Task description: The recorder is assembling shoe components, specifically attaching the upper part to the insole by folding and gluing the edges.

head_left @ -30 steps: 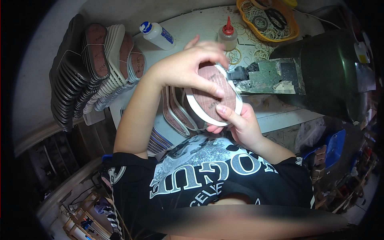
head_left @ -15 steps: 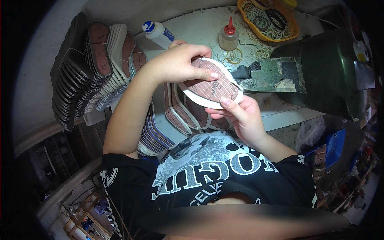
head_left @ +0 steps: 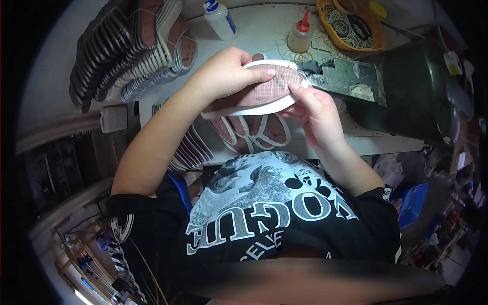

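Note:
Between both hands I hold a shoe sole (head_left: 249, 94) with a brownish-pink marked face and a raised white rim. My left hand (head_left: 230, 72) grips its far edge, thumb flat on the pink face and fingers hidden behind. At the right end, my right hand (head_left: 319, 112) pinches the rim between thumb and fingers. That end lies right beside the tip of the green machine's flat arm (head_left: 351, 80); whether they touch I cannot tell. More white-rimmed soles (head_left: 274, 131) lie on the table beneath.
Stacks of dark soles (head_left: 99, 56) and white-edged soles (head_left: 150, 58) stand at left. At the back are a white bottle (head_left: 221, 23), a red-tipped squeeze bottle (head_left: 300, 38) and an orange basket (head_left: 376, 41) of bands. The green machine's body (head_left: 417, 91) fills the right.
The sole has turned to lie more level, its right end now closer to the machine arm's tip. Both hands have shifted with it, still holding it. The whole view has moved a little.

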Motion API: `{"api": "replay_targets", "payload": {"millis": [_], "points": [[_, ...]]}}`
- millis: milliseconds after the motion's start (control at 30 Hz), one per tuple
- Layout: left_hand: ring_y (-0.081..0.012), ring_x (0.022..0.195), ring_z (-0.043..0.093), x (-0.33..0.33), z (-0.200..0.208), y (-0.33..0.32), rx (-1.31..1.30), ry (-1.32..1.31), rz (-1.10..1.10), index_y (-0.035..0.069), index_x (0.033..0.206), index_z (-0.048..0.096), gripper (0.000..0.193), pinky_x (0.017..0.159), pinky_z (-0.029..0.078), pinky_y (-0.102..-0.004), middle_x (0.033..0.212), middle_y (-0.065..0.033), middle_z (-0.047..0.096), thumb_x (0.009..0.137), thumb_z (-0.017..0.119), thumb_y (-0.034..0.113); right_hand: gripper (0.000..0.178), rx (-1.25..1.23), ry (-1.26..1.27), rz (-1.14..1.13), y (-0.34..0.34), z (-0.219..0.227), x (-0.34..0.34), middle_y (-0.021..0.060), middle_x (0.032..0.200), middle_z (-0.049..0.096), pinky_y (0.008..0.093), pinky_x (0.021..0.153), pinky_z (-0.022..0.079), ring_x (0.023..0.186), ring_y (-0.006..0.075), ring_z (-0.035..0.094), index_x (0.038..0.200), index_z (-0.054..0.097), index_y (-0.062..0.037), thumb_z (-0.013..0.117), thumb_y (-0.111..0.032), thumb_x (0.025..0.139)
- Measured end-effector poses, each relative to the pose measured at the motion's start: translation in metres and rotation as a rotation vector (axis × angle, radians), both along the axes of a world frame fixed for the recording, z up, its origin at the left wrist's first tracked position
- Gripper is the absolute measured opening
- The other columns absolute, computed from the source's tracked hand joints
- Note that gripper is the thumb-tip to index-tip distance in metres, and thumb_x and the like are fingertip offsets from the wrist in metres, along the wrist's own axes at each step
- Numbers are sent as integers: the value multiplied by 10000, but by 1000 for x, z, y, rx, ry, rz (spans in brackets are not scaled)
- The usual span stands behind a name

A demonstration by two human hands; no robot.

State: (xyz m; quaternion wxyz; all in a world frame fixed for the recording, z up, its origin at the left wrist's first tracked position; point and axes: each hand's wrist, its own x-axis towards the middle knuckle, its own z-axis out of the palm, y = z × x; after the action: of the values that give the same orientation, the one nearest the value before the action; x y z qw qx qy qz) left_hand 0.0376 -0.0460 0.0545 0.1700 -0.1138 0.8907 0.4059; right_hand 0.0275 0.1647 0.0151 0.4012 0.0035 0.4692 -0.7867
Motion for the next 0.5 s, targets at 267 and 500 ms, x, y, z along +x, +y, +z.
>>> {"api": "replay_targets", "payload": {"millis": [267, 500], "points": [[-242, 580, 648, 18, -8, 24, 312, -186, 191, -79, 845, 673, 631, 506, 524, -343, 708, -178, 657, 754, 676, 545, 240, 19, 193, 67, 14, 0, 12, 76, 947, 670, 233, 710, 503, 811, 100, 634, 998, 629, 10, 623, -200, 882], [-140, 532, 641, 24, -2, 35, 449, -330, 155, -54, 876, 668, 577, 471, 512, -221, 660, -135, 653, 797, 661, 517, 291, 73, 356, -39, 27, -13, 24, 53, 894, 667, 200, 627, 491, 750, 70, 617, 1026, 621, 39, 669, -192, 857]]}}
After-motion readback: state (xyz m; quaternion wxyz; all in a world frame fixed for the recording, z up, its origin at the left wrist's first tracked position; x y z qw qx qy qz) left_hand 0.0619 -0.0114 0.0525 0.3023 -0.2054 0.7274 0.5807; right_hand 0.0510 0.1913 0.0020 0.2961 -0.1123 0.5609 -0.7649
